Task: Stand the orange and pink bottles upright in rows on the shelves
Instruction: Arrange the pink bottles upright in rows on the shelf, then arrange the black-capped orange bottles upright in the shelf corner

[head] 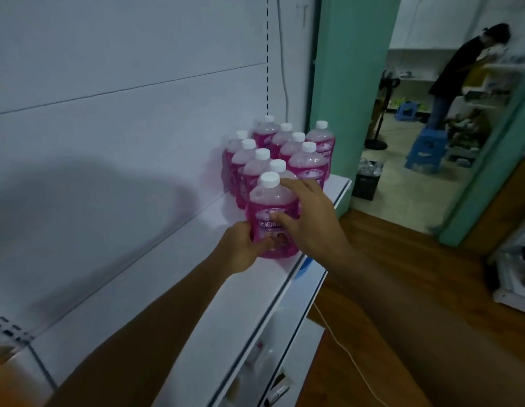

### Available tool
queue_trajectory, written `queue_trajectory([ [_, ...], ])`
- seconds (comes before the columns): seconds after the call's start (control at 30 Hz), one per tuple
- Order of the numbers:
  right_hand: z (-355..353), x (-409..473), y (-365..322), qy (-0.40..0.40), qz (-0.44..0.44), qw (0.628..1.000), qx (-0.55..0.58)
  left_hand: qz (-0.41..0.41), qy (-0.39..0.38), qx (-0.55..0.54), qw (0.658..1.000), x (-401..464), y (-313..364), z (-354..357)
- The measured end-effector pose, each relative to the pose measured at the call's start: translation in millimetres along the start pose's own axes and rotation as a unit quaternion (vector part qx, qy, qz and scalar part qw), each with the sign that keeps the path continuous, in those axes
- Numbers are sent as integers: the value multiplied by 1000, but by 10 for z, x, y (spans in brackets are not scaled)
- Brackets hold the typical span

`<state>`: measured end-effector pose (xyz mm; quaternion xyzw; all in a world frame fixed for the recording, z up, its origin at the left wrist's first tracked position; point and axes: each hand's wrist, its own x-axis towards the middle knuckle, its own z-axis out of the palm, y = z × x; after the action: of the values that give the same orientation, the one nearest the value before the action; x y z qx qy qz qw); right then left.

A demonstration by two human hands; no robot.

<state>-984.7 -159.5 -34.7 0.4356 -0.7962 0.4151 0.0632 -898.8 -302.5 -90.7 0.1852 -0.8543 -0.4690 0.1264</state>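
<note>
Gripping the nearest pink bottle (273, 221) low down, your left hand (240, 248) is steadying it upright on the shelf (214, 289); your right hand (311, 218) is resting loosely spread fingers against its front.

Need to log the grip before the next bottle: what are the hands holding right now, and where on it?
Both hands are on the nearest pink bottle, upright on the shelf. The left hand grips its lower body; the right hand lies across the label and shoulder.

frame centre: left hand (243, 248) grips upright pink white-capped plastic bottle (273, 218) | right hand (309, 218) touches its front | white metal shelf (231, 295) | pink bottle rows (284, 151) behind
</note>
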Motion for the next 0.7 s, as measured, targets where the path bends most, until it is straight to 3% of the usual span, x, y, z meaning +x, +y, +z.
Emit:
queue_trajectory([
  [0.27,83,75,193,-9,-1,1000,17,-37,19,54,998,-17,87,120],
  [0.4,125,57,175,9,-2,1000,4,-74,68,154,983,-273,218,59],
  [0.57,142,-132,-170,89,-137,986,-19,-144,152,237,949,-874,182,-210],
  [0.63,245,-293,-354,52,-185,981,23,-158,203,250,934,-1186,222,-341],
  [0.7,384,-492,-565,-33,-205,975,85,-167,252,260,917,-1555,272,-469],
])
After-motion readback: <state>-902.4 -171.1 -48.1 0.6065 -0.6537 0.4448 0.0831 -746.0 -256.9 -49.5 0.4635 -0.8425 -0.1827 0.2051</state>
